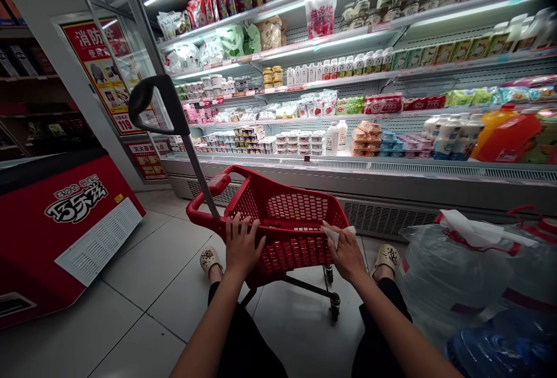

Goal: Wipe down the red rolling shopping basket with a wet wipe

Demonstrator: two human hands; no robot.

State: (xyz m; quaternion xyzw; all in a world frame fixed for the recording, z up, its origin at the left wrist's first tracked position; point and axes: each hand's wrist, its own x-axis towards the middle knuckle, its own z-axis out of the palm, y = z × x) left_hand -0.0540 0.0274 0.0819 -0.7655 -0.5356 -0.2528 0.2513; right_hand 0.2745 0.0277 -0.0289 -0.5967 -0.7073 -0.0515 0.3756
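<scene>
The red plastic shopping cart (pixel 291 250) stands on the tiled floor between the person's legs, its near rim directly under the fingers of both hands. The left hand (pixel 242 247) lies over that rim toward the handle end, fingers loosely spread and thumb apart, gripping nothing firmly. The right hand (pixel 348 253), at the opposite end, has its fingers curled around a white tissue (pixel 329 233) at the rim. A slanted metal pole (pixel 198 163) with a black handle (pixel 167 100) crosses before the cart's push bar. Behind runs a stocked refrigerated display case (pixel 270 161); bottled-water packs (pixel 456 268) crowd the right, a red chest freezer (pixel 35 239) the left.
</scene>
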